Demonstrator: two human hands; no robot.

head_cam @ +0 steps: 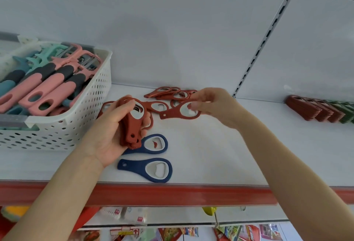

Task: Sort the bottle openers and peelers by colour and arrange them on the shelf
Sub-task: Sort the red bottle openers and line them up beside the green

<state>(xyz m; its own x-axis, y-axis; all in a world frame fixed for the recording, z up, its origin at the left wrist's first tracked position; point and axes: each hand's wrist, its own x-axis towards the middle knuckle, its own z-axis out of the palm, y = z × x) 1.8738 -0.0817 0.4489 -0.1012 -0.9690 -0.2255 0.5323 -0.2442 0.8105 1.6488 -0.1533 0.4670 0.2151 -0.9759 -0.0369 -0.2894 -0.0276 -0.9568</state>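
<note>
While the left hand [107, 131] grips a fanned stack of red bottle openers [131, 128], thumb across the top and fingers curled beneath, the right hand [214, 104] pinches a single red opener [172, 113] by its ring end, handle trailing toward the stack. Both grips hover just above the shelf [210, 154], the stack to the left of the single opener and near it. Flat, thin and rigid-looking, the openers are probably light, with a matte coating that should give good purchase; they lie flush on the board, so lifting one likely means hooking a fingertip through the ring or tipping up an edge. A stack of them could slide apart unless it is squeezed across its faces. More loose red openers [154, 94] lie beyond the right hand's pinch and between the two hands, while two blue openers [134, 166] rest on the shelf just below the left hand's stack. Left of that hand, touching none of it, a perforated basket [86, 118] holds pink and teal peelers [47, 85]. Well right of the pinch, sorted rows of red openers [310, 109] and green openers [344, 114] already stand on edge.
</note>
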